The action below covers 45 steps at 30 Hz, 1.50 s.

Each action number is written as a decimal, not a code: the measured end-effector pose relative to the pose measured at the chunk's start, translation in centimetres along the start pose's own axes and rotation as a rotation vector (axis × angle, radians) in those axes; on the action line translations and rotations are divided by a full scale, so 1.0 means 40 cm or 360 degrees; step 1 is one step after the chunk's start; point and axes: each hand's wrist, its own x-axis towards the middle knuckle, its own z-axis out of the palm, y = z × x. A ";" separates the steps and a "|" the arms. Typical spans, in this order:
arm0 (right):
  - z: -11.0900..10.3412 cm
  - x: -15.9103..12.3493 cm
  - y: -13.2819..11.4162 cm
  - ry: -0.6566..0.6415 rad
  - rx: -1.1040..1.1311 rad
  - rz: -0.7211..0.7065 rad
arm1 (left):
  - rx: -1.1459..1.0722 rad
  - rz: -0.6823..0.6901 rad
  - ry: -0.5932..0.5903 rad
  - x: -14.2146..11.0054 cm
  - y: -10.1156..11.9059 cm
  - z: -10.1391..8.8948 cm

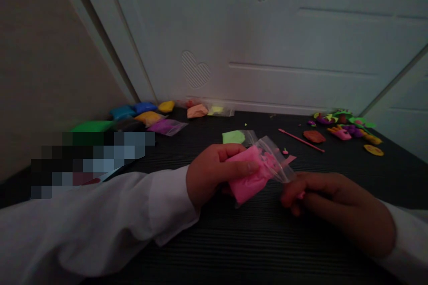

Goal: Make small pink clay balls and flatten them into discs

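My left hand (214, 169) is closed around a clear zip bag of pink modelling clay (245, 178), thumb on top. The bag's transparent mouth points right, toward my other hand. My right hand (337, 209) has its fingers pinched together just beside that mouth, and a small bit of pink clay (301, 195) shows between them. Whether these fingers also touch the bag's edge, I cannot tell. Behind the pink bag lies a bag of light green clay (233, 137). A tiny pink clay piece (285, 152) rests on the dark table beyond.
Several bags of coloured clay, including a purple one (163, 126) and a green one (92, 126), line the back left. A pink stick tool (301, 140) and a reddish-brown clay lump (314, 136) lie at right, near colourful clay figures (344, 131). A white panel (214, 31) stands behind.
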 end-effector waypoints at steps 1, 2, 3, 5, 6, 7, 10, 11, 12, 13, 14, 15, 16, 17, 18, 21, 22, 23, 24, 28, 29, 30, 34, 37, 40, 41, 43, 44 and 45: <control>-0.001 0.000 -0.003 -0.0004 -0.0006 0.0020 | -0.0001 -0.0002 -0.0005 0.000 -0.001 -0.001; 0.000 -0.001 -0.007 -0.0013 0.0003 0.0043 | 0.0000 -0.0002 -0.0011 0.001 -0.002 -0.003; 0.001 -0.003 -0.010 -0.0021 0.0007 0.0071 | 0.0003 0.0000 -0.0017 0.001 -0.004 -0.003; 0.007 -0.009 -0.012 0.0015 -0.0114 0.0123 | 0.0015 0.0011 -0.0023 0.001 -0.007 -0.003; 0.012 -0.012 -0.009 0.0055 -0.0265 0.0118 | 0.0028 0.0021 -0.0014 0.001 -0.009 -0.002; 0.017 -0.014 -0.004 0.0108 -0.0460 0.0088 | 0.0040 0.0030 -0.0002 0.001 -0.011 -0.001; 0.031 -0.013 0.019 0.0201 -0.0968 -0.0160 | 0.0081 0.0055 0.0009 0.000 -0.013 0.003; 0.034 -0.010 0.027 0.0189 -0.1029 -0.0269 | 0.0088 0.0058 0.0001 -0.001 -0.013 0.004; 0.036 -0.007 0.033 0.0167 -0.1048 -0.0378 | 0.0095 0.0056 -0.0009 -0.002 -0.011 0.006; 0.036 -0.004 0.037 0.0148 -0.1048 -0.0475 | 0.0103 0.0052 -0.0019 -0.002 -0.009 0.007; 0.036 -0.003 0.039 0.0142 -0.1046 -0.0548 | 0.0117 0.0051 -0.0021 -0.003 -0.006 0.008; 0.034 -0.003 0.038 0.0149 -0.1047 -0.0591 | 0.0137 0.0054 -0.0023 -0.004 -0.003 0.009; 0.033 -0.005 0.036 0.0161 -0.1042 -0.0597 | 0.0169 0.0057 -0.0021 -0.005 0.000 0.010; 0.031 -0.009 0.031 0.0183 -0.1022 -0.0561 | 0.0203 0.0062 -0.0018 -0.007 0.003 0.011; 0.029 -0.014 0.026 0.0224 -0.0991 -0.0484 | 0.0244 0.0067 -0.0006 -0.008 0.005 0.013; 0.029 -0.026 0.008 0.0441 -0.0882 -0.0202 | 0.0407 0.0080 0.0058 -0.016 0.011 0.020; 0.031 -0.027 0.004 0.0519 -0.0853 -0.0129 | 0.0492 0.0112 0.0079 -0.018 0.012 0.022; 0.032 -0.027 0.000 0.0577 -0.0825 -0.0078 | 0.0593 0.0166 0.0087 -0.021 0.013 0.025; 0.034 -0.025 -0.002 0.0611 -0.0789 -0.0050 | 0.0700 0.0229 0.0080 -0.023 0.013 0.027; 0.034 -0.013 -0.005 0.0520 -0.0651 -0.0161 | 0.0960 0.0415 -0.0013 -0.029 0.012 0.031; 0.032 -0.010 -0.005 0.0478 -0.0629 -0.0228 | 0.0982 0.0426 -0.0025 -0.030 0.012 0.032; 0.029 -0.009 -0.005 0.0442 -0.0611 -0.0286 | 0.1003 0.0438 -0.0028 -0.031 0.012 0.033; 0.013 -0.009 -0.001 0.0347 -0.0638 -0.0395 | 0.1068 0.0480 -0.0004 -0.033 0.011 0.038; 0.004 -0.013 0.000 0.0294 -0.0755 -0.0454 | 0.1059 0.0489 -0.0006 -0.036 0.010 0.042; 0.005 -0.017 -0.005 0.0281 -0.0742 -0.0495 | 0.1081 0.0521 -0.0029 -0.043 0.008 0.044; 0.008 -0.019 -0.007 0.0263 -0.0708 -0.0504 | 0.1109 0.0548 -0.0043 -0.046 0.007 0.045; 0.016 -0.025 -0.012 0.0333 -0.0607 -0.0445 | 0.1193 0.0628 -0.0098 -0.051 0.005 0.046; 0.022 -0.029 -0.013 0.0371 -0.0555 -0.0417 | 0.1238 0.0666 -0.0151 -0.054 0.004 0.047; 0.027 -0.034 -0.014 0.0395 -0.0513 -0.0388 | 0.1283 0.0700 -0.0226 -0.056 0.003 0.048</control>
